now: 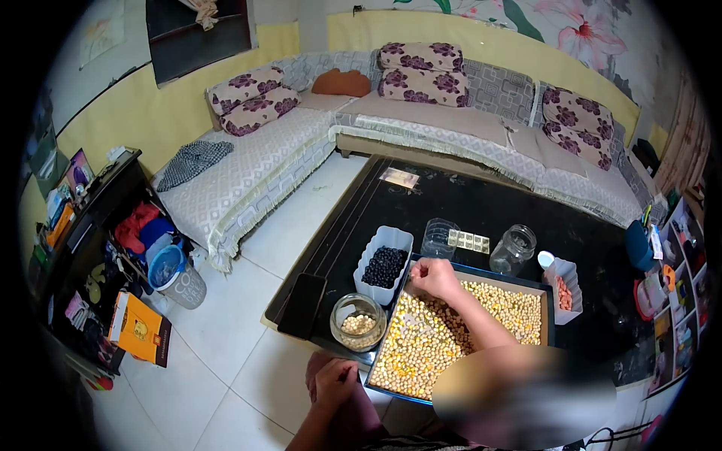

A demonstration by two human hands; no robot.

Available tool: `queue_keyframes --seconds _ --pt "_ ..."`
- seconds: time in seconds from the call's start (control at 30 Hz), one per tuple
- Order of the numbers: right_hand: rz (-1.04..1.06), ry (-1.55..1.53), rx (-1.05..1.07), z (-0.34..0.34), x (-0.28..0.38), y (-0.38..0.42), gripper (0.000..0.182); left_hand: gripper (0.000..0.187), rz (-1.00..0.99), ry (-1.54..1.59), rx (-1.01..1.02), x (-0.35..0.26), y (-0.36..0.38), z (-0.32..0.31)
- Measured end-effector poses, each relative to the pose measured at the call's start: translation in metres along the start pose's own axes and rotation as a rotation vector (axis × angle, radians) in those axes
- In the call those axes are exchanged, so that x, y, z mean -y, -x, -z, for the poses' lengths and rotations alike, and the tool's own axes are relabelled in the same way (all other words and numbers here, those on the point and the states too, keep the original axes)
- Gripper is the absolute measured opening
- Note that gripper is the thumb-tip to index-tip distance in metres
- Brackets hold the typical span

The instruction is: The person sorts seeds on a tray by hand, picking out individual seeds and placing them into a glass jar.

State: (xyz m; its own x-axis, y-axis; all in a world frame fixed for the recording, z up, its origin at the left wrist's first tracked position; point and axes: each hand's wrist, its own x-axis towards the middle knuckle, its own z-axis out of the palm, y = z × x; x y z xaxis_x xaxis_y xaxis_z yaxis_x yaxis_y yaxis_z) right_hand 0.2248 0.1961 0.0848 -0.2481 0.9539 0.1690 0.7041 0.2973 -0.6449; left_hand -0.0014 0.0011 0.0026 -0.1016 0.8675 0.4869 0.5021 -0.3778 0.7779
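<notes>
While the right hand (436, 278) hovers at the tray's far left corner, its fingers are curled with the tips drawn close together; whether they pinch anything cannot be told. The left hand (335, 383) rests on the person's leg (353, 410), fingers bent inward and nearly closed, their contents unclear too. Beneath the right forearm lies the shallow, blue-edged tray (547, 310), spread with pale round beans (410, 361) and yellow kernels (414, 306), on the dark bench (466, 203). Just beside its left side stand a glass jar (359, 323) partly filled with pale beans and a ribbed container (385, 263) of black beans. A dark phone-like slab (302, 304) lies left of the jar. Past the tray's far side are a clear tub (441, 239), a blister-like strip (470, 241) and another glass jar (513, 249); a white lid (545, 259) and a tub of reddish pieces (568, 291) sit near its right corner. A cushioned corner sofa (421, 124) stands beyond the bench.
</notes>
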Motion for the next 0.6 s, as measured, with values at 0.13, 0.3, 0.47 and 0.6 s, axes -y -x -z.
queue_keyframes --seconds 0.13,0.3,0.47,0.6 --pt "0.131 -0.314 -0.003 0.016 0.053 0.005 0.009 0.008 0.024 -0.01 0.023 -0.001 0.0 0.002" --pt "0.422 -0.337 0.169 0.015 0.102 0.019 0.009 0.008 -0.014 0.01 -0.005 0.002 0.0 0.0" --pt "0.236 -0.333 0.046 0.021 0.082 0.017 0.01 0.008 0.014 0.026 0.008 0.002 0.001 0.0" --pt "0.173 -0.182 -0.025 0.01 0.026 0.013 0.006 0.008 -0.025 0.015 -0.019 0.003 0.001 -0.002"
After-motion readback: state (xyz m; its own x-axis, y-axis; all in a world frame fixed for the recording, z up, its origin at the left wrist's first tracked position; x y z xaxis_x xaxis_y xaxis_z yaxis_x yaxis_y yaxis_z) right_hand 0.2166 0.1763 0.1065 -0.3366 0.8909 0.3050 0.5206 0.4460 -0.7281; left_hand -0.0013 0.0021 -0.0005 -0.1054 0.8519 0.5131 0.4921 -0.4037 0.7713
